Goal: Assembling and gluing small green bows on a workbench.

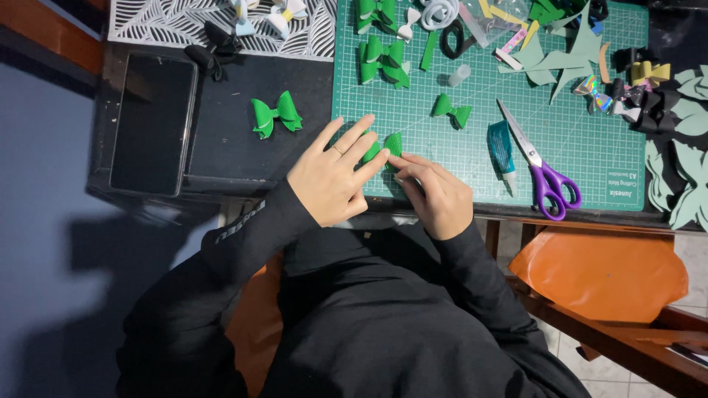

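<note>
- We see the left hand [333,177] lying flat with its fingers spread and straight, the fingertips pressing on a small green folded foam bow piece [383,146] at the near edge of the green gridded cutting mat [575,158].
- The right hand [435,193] is curled, its thumb and forefinger pinching the same bow piece from the right side; both hands touch it and hide most of it.
- Just left of the hands, on the black table top [228,140], a finished green foam bow [276,115] lies apart from them.
- Further left a black smartphone [153,122] rests face up with a dark screen.
- Ahead of the hands on the mat we find another small green bow [451,109], a pair of larger green bows [383,62] and a short clear tube cap [459,74].
- To the right, near the right hand, a blue glue tube [502,151] lies beside purple-handled scissors [537,163], both pointing towards the far edge.
- Pale green cut foam shapes [568,55] and strips crowd the mat's far right corner; a shiny holographic bow [594,91] sits just beside them.
- More pale green leaf-shaped cutouts [682,177] and black pieces spill off the mat's right side.
- A white patterned placemat [169,26] at far left carries black and white bows.
- Nothing lies between the hands and the piece they hold.
</note>
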